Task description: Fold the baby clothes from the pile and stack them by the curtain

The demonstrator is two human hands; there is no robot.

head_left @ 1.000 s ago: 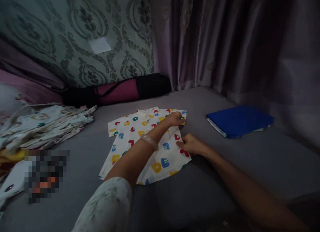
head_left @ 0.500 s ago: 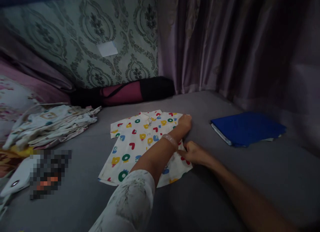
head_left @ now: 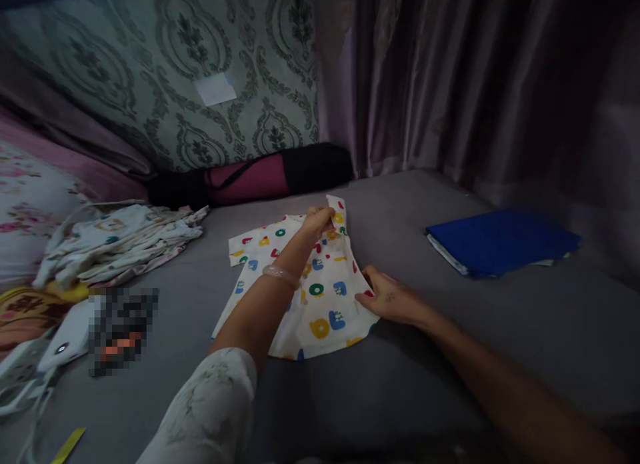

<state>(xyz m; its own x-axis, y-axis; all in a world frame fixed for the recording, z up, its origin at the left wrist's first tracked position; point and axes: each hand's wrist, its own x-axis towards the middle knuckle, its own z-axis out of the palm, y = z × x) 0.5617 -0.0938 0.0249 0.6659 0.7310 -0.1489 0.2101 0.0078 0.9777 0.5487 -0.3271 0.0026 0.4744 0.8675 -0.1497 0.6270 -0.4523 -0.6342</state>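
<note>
A small white short-sleeved shirt (head_left: 300, 324) printed with coloured letters lies on the grey bed sheet. Its right sleeve stands up and folds inward beside my left hand (head_left: 320, 220), whose fingers pinch the cloth near the shoulder. My left forearm, with a clear bangle, crosses over the shirt. At the shirt's lower right edge, my right hand (head_left: 387, 296) has its thumb and index finger around the side seam, gripping the fabric.
A blue folded cloth (head_left: 505, 243) lies at right. At left are piled light clothes (head_left: 125, 241), a white device (head_left: 73, 334) with cables and a blurred object. A black and maroon bag (head_left: 255, 177) lies along the patterned wall.
My left hand has moved left and slightly up, bringing the shirt's right sleeve and shoulder inward. My right hand stays by the lower right edge. The view has shifted slightly.
</note>
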